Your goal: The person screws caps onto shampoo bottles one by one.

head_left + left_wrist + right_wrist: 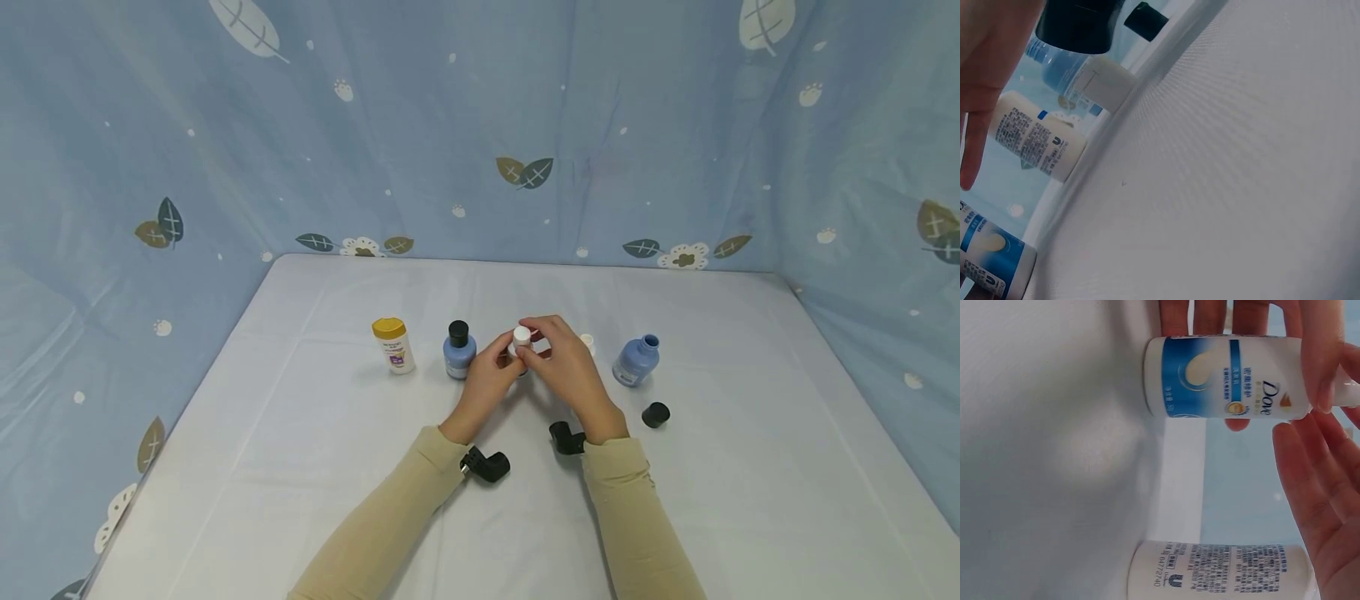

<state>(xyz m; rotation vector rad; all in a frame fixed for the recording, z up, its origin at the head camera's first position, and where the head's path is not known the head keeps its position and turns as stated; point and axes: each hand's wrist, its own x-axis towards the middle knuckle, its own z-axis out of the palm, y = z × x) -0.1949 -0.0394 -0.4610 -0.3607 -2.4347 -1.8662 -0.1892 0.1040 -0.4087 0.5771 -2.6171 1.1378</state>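
Note:
A small white-and-blue Dove shampoo bottle (1216, 378) stands upright between the hands; the left wrist view catches part of it (997, 250). My left hand (487, 379) grips it, several fingers behind and the thumb at its shoulder. Over it, my right hand (566, 367) pinches the white cap (522, 335) between thumb and fingers. In the right wrist view the cap is mostly hidden by fingers. Beside the right hand stands a second white bottle (1041, 134), largely covered by that hand in the head view.
Left of the hands stand a yellow-capped white bottle (395, 346) and a blue bottle with a black cap (459, 354). At the right is an uncapped blue bottle (636, 361), with a loose black cap (656, 414) in front. White cloth (300, 500) covers the table.

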